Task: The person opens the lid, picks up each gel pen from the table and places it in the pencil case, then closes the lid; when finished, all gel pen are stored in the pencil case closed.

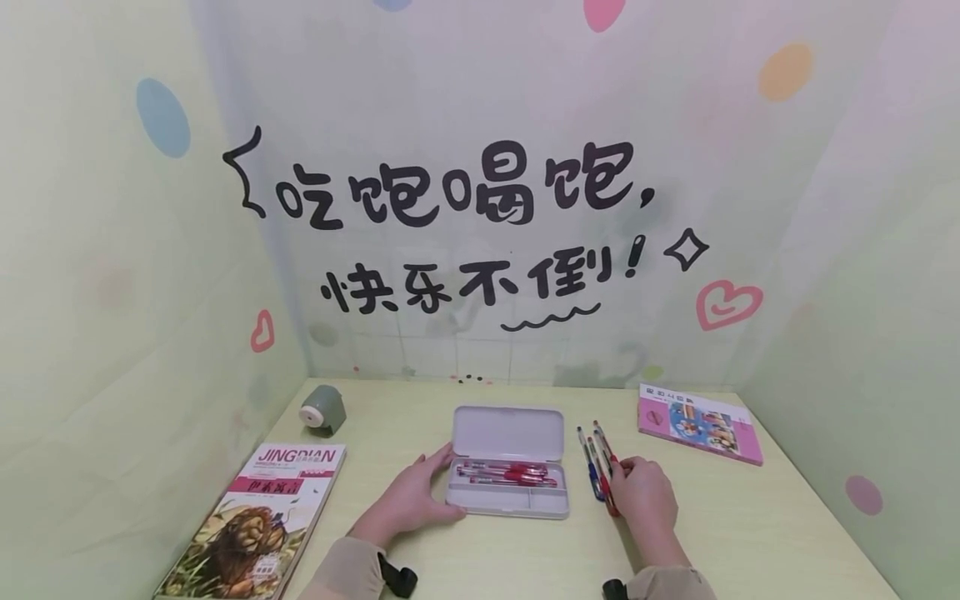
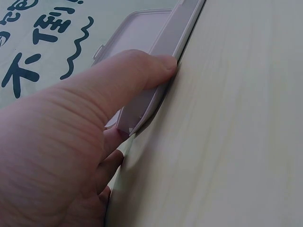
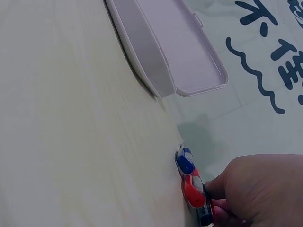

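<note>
A pale lilac pencil case (image 1: 510,497) lies with its lid raised, and several red pens (image 1: 510,475) rest in its rear compartment. My left hand (image 1: 416,498) grips its left end; the thumb presses the front wall in the left wrist view, while the other fingers are partly hidden behind the corner. To the right of the case, my right hand (image 1: 645,497) pinches at a small group of pens (image 1: 597,471) on the table. Blue, red and black ends show among these pens (image 3: 191,187) in the right wrist view; part of the group is hidden by the fingers.
A magazine-like book (image 1: 251,533) with a lion cover lies at the left edge. Behind it stands a grey-green pencil sharpener (image 1: 324,410). A pink book (image 1: 701,423) lies at the back right. Printed cloth walls (image 1: 487,350) enclose the table's back and sides.
</note>
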Demonstrator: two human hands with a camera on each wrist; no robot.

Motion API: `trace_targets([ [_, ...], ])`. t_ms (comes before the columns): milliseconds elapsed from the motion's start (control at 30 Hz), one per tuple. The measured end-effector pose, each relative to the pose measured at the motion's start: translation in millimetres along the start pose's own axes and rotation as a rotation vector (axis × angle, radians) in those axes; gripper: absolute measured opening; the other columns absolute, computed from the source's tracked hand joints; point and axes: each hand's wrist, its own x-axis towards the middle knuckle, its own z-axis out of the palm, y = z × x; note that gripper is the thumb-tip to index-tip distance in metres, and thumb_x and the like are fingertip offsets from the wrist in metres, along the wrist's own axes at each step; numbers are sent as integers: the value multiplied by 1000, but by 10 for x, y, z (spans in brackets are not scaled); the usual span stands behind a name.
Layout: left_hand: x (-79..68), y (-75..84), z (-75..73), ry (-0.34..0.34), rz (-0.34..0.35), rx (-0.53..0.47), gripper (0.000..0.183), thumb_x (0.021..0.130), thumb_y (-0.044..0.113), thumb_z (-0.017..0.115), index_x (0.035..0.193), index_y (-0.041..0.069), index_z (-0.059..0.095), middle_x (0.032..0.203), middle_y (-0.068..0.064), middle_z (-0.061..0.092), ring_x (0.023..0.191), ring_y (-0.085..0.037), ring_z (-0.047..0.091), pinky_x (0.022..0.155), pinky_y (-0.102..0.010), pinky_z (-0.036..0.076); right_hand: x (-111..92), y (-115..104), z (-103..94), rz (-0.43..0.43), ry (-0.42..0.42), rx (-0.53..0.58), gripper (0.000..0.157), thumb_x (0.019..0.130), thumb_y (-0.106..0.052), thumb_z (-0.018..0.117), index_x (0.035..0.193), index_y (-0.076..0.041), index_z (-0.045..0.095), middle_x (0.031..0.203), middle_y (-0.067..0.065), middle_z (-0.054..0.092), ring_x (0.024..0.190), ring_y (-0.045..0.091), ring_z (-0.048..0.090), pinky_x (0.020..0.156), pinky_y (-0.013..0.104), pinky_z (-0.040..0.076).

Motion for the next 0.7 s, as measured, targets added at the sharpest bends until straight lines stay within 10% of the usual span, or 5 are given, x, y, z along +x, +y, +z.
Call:
trace_targets([
  [700,-12,-2,-9,-5,20,-16,125,73,48,98,175,18,31,170,0,54,162,-63,29,132,-79,24,-35,-12,23,-37,116,58,43,110,-23,57,141,5,66,116,28,70,91,34,65,76,49,60],
])
